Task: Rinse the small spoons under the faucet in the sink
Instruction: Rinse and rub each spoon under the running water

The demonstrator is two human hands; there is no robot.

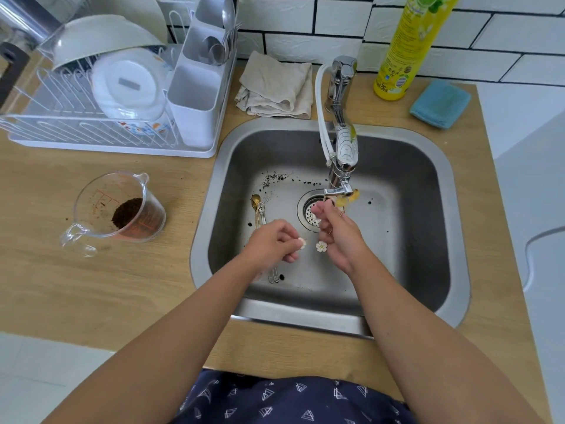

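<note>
**Rinsing flower-handled spoons at the sink**

Fingers of both my hands are curling around small spoons over the steel sink (428, 166). My right hand (337, 237) is pinching a thin gold spoon (321, 246) and holding it up beneath the faucet (342, 166); its white flower end is hanging just below my palm, while the bowl end is hidden among my fingertips near the spout. My left hand (275, 240) is gripping another flower-tipped spoon (302, 243), with the pale flower poking out between my thumb and forefinger; the rest of that spoon is covered by my hand. I cannot tell whether water is running from the spout.

More spoons (260, 209) are lying on the sink floor just left of the drain strainer (310, 220), their bowls pointing toward the back wall and their handles running under my left hand. Dark coffee grounds (275, 177) are scattering across the basin behind them.

On the wooden counter (91, 286) to the left, a glass measuring cup (113, 209) is holding a clump of dark grounds. Behind it a white dish rack (61, 123) is carrying bowls, plates and a cutlery caddy. A folded beige cloth (275, 87) is resting behind the sink, and a yellow bottle (403, 50) is standing beside a blue sponge (440, 104) to the right of the faucet.
</note>
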